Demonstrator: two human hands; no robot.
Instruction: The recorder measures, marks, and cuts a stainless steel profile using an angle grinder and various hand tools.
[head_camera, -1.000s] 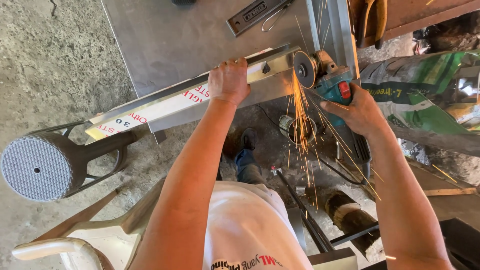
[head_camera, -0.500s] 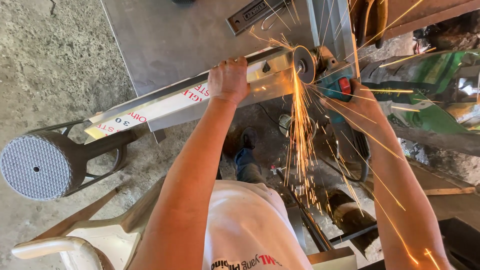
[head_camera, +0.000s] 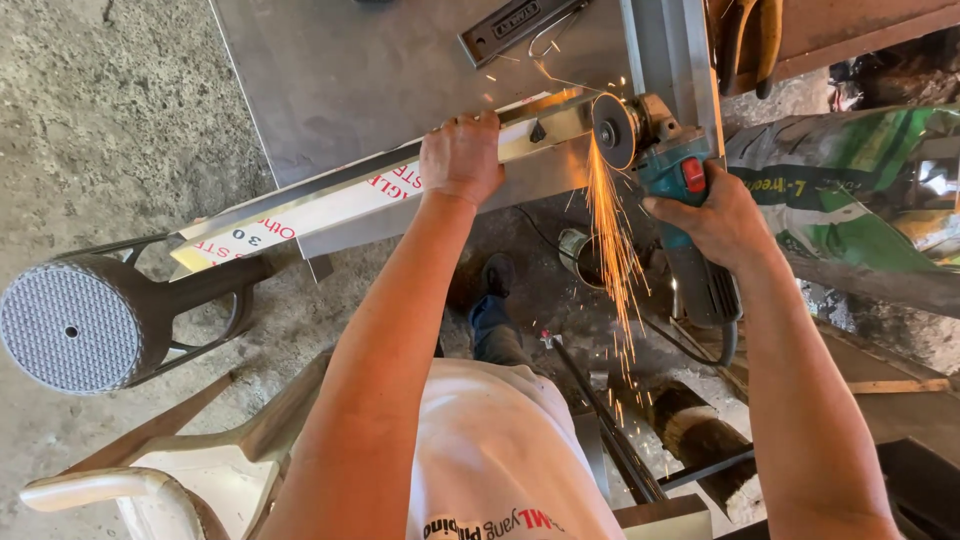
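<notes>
A long steel angle bar (head_camera: 330, 205) with a white film lies slantwise across the view, its far end on a metal table (head_camera: 380, 70). My left hand (head_camera: 460, 158) presses down on the bar near that end. A teal angle grinder (head_camera: 680, 215) is gripped in my right hand (head_camera: 712, 218). Its disc (head_camera: 612, 130) touches the bar's end, and orange sparks (head_camera: 612, 240) stream downward toward the floor.
A round grey stool (head_camera: 75, 325) supports the bar's near end at left. A white plastic chair (head_camera: 170, 470) stands at bottom left. A green printed sack (head_camera: 850, 200) lies at right. Pliers (head_camera: 750, 35) and a dark flat tool (head_camera: 510, 25) rest on the table. Metal scraps litter the floor below.
The spray of sparks has narrowed to a downward stream. The grinder and both hands have stayed in nearly the same place on the bar.
</notes>
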